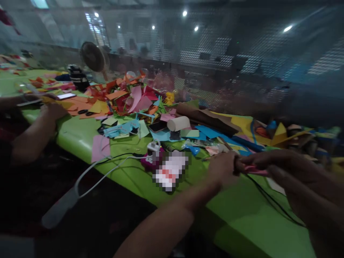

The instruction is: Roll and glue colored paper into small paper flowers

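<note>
My left hand and my right hand come together above the right part of the green table. A small pink paper piece shows between them, partly covered by fingers and blurred. Both hands are closed on it. A black cord runs over the table below my right hand. Left of my left forearm lies a phone with a blurred-out screen, beside a magenta power strip with a white charger plugged in.
A co-worker's hand works at the left edge. Coloured paper scraps heap along the table's back, with scissors, a paper roll and a fan. A white extension block hangs off the front edge by its cable.
</note>
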A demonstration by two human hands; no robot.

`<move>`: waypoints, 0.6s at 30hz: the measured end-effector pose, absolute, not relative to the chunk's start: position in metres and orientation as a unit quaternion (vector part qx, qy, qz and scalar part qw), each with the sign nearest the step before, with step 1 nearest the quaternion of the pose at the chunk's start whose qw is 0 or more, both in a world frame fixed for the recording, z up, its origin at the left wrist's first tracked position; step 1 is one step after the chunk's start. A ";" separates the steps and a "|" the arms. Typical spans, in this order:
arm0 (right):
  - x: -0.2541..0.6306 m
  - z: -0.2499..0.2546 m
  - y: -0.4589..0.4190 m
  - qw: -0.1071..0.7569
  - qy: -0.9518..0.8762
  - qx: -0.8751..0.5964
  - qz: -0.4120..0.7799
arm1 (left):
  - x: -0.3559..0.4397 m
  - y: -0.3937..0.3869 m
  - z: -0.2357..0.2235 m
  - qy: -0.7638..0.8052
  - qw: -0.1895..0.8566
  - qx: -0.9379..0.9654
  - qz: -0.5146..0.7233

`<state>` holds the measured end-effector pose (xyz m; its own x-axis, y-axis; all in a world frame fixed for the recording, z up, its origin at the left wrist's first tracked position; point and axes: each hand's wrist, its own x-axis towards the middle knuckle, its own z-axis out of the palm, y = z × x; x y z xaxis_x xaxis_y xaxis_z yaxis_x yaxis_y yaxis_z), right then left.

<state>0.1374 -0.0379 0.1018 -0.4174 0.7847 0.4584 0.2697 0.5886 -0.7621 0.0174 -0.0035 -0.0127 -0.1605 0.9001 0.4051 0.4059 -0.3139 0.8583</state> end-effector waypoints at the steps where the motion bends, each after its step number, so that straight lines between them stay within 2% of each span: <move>1: 0.148 0.106 -0.037 0.477 -0.754 -0.340 0.298 | 0.015 -0.004 -0.012 0.521 0.235 0.620 0.537; 4: 0.177 0.114 -0.028 0.574 -0.681 -0.345 0.296 | 0.011 -0.004 -0.010 0.474 0.246 0.642 0.551; 6: 0.193 0.115 -0.018 0.580 -0.652 -0.379 0.308 | 0.010 -0.006 -0.009 0.438 0.276 0.644 0.563; 12: 0.211 0.091 0.012 0.515 -0.681 -0.403 0.331 | 0.012 -0.012 -0.005 0.384 0.374 0.632 0.560; 18: 0.195 0.068 0.014 0.424 -0.723 -0.380 0.390 | 0.014 -0.007 -0.008 0.389 0.336 0.670 0.537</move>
<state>0.1948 0.0136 0.0680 -0.3513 0.8813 0.3160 0.2193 0.4056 -0.8873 0.0140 -0.0072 -0.0076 0.1220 0.8806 0.4578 0.1605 -0.4727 0.8665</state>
